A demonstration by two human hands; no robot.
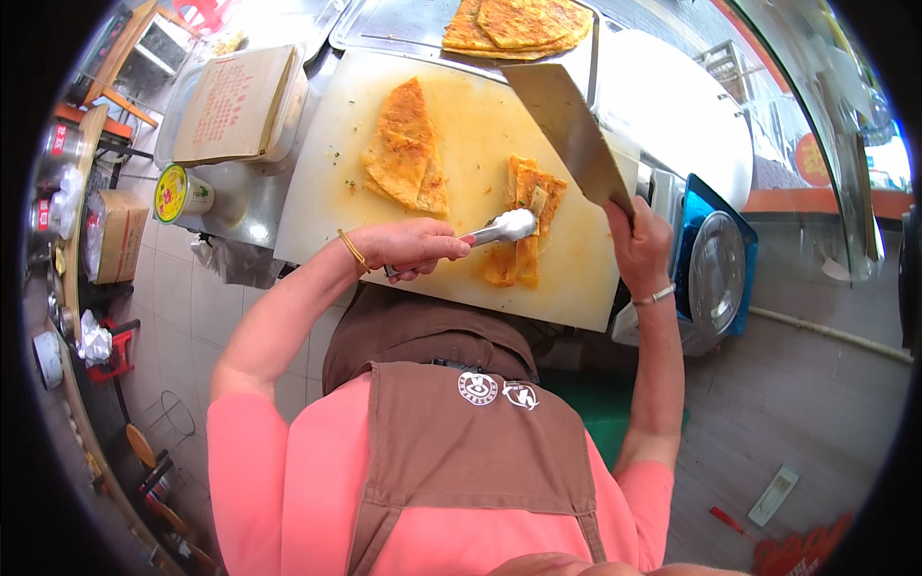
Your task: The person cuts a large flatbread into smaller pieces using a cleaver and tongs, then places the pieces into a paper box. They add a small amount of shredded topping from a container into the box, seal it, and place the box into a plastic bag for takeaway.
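My left hand (414, 247) grips a pair of metal tongs (497, 229), whose tips rest at the cut strips of browned flatbread (529, 248). In my right hand (639, 241) is the handle of a broad cleaver (569, 137). Its wide blade slants up and to the left, above the right side of the pale cutting board (328, 209). A larger folded wedge of flatbread (403, 151) lies on the board left of the strips. Small green bits and crumbs are scattered around it.
Behind the board, a metal tray (389, 25) holds more flatbread (515, 29). Paper bags (230, 104) bearing writing lie on a plastic container at the left, near a yellow-lidded tub (173, 194). A blue-framed scale-like device (720, 259) stands at the right. A glass panel (807, 108) rises beyond.
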